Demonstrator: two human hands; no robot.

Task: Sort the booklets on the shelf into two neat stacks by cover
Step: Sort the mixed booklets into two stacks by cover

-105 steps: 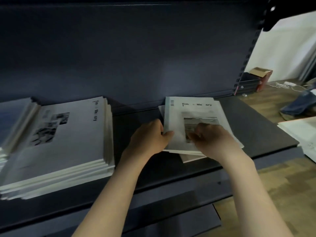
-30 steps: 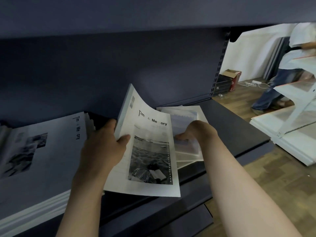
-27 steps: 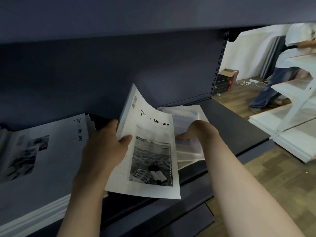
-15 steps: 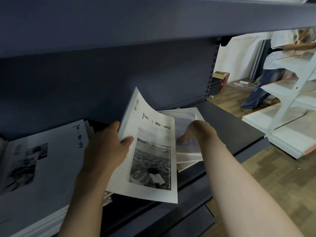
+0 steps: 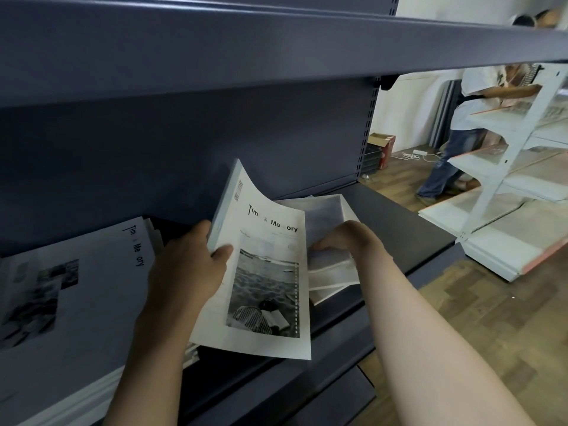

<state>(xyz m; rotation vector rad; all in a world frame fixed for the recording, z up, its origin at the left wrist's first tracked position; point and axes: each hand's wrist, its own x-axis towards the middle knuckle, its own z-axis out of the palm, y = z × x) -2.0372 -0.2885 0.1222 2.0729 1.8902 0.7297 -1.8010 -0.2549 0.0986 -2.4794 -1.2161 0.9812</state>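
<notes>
Currently, I am gripping a lifted booklet by its spine in my left hand, while my right hand is pressing the small pile on the shelf. Next, probably, matching its cover to the left stack.

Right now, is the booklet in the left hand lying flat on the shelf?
No, the left hand holds the booklet lifted and curved above the shelf.

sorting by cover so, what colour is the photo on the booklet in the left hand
Black and white, on a white cover: the booklet in the left hand, head view.
</notes>
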